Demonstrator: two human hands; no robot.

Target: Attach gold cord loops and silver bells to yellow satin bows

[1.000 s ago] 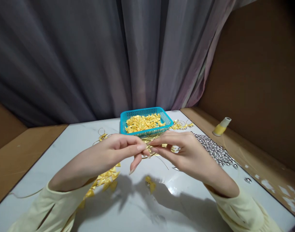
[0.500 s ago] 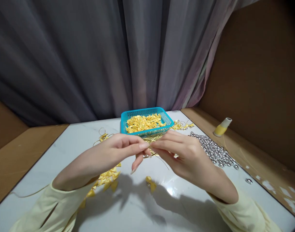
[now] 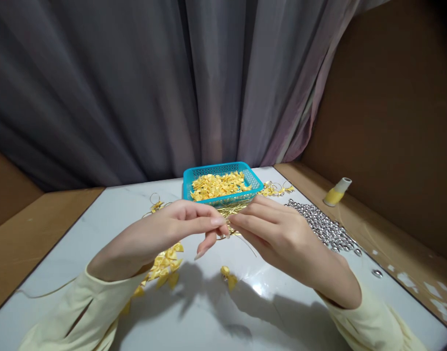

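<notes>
Above the middle of the table, my left hand (image 3: 188, 222) is closed in a pinch of thumb and forefinger, its lower fingers curled loosely. My right hand (image 3: 272, 226) pinches too, its fingertips almost meeting the left ones. What they hold is too small or hidden to make out. A thin thread-like strand (image 3: 248, 245) shows just below the right fingers. Right behind the fingertips lies a bundle of gold wire ties (image 3: 232, 210). Below the hands, one yellow ribbon bow (image 3: 229, 278) rests on the white table (image 3: 208, 317). More yellow bows (image 3: 166, 265) lie beside my left wrist.
A blue basket (image 3: 223, 199) of yellow bows stands at the back. To the right are a heap of silver rings (image 3: 327, 229), one loose ring (image 3: 377, 274) and a yellow thread spool (image 3: 336, 192). Bows with wire loops (image 3: 276, 188) lie beside the basket. A grey curtain (image 3: 143, 87) hangs behind.
My left hand and forearm have shifted slightly up and rightward. Both hands keep their pinches, and the things on the table stay where they were.
</notes>
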